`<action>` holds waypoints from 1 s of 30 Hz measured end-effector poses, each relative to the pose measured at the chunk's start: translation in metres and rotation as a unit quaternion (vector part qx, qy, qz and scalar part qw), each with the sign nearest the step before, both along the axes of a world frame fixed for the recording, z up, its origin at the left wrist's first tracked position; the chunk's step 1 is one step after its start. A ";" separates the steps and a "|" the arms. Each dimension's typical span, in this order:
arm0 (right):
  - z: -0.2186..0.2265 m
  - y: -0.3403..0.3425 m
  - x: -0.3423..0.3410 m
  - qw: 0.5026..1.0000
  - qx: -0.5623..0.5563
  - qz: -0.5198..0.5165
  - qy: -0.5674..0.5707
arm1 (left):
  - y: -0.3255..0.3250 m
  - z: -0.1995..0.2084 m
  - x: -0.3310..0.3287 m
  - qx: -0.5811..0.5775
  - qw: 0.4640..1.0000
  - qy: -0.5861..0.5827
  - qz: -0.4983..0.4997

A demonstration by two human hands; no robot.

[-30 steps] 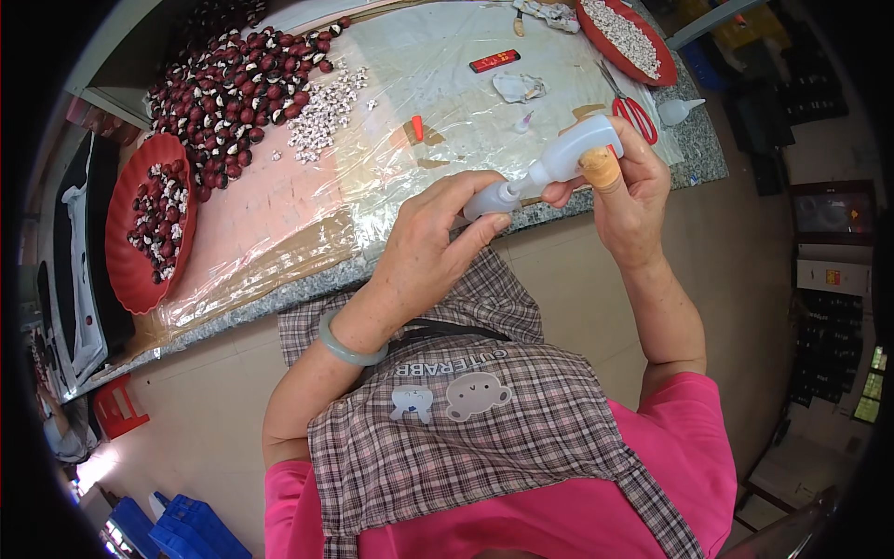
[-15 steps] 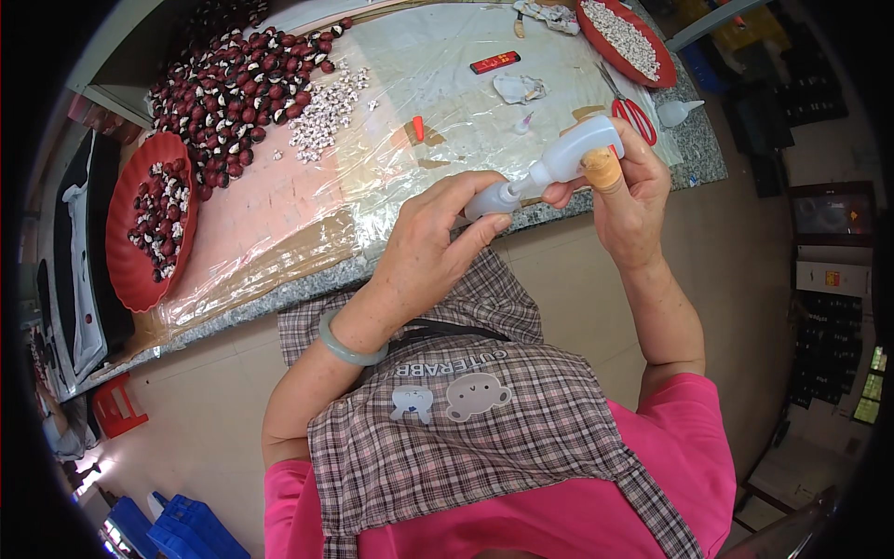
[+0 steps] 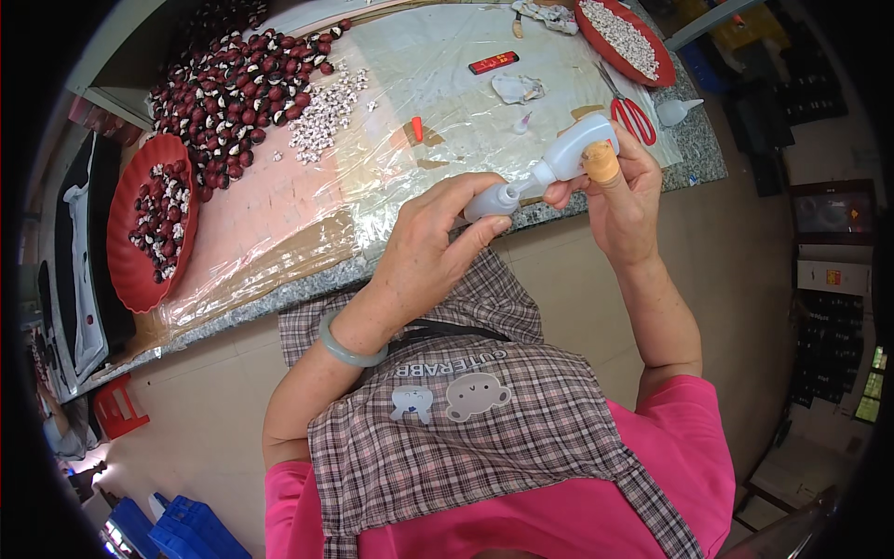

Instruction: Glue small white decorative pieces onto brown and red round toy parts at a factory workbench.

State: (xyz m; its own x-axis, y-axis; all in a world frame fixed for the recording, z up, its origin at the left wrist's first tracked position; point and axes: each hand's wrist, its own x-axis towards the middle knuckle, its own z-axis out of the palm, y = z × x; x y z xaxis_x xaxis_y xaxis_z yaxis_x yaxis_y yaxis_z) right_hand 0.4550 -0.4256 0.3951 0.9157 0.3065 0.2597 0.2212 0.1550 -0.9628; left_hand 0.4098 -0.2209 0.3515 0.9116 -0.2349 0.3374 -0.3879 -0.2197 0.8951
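As the left hand [image 3: 424, 238] grips a small translucent bottle [image 3: 489, 202], its thumb on the near side and its fingers curled around the far side, the right hand [image 3: 631, 200] is clamped on a larger pale squeeze bottle [image 3: 570, 154]. A tan cover [image 3: 601, 164] wraps the right thumb. The small bottle lies between the left thumb and index finger, its mouth facing right; the larger bottle slants down toward that mouth from the right, its narrow end right at the opening. Whether the tip reaches inside cannot be told.

Both hands are held over the near edge of the counter [image 3: 700, 166]. Beyond the small bottle and slightly right of it is a clear nozzle [image 3: 523, 124]; farther beyond come a crumpled wrap [image 3: 518, 88] and a slim red-and-black box [image 3: 494, 62]. An orange cap [image 3: 416, 129] lies beyond it to the left. Well to its right are red-handled scissors [image 3: 633, 123] and another nozzled bottle [image 3: 678, 112]. Far to its left sit a heap of dark red, black and white rounded pieces [image 3: 233, 98], scattered small white pieces [image 3: 321, 116] and a scalloped red dish [image 3: 126, 270] with more of both.
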 end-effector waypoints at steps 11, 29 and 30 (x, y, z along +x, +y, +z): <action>-0.009 0.001 0.001 0.995 0.051 0.005 0.082 | 0.000 0.000 -0.001 -0.024 0.999 0.026 0.000; -0.074 -0.030 0.009 0.899 0.325 -0.010 0.293 | -0.001 -0.010 0.000 -0.080 0.989 0.120 0.014; -0.078 -0.036 0.011 0.907 0.315 -0.003 0.281 | -0.001 -0.010 0.001 -0.078 0.990 0.116 0.005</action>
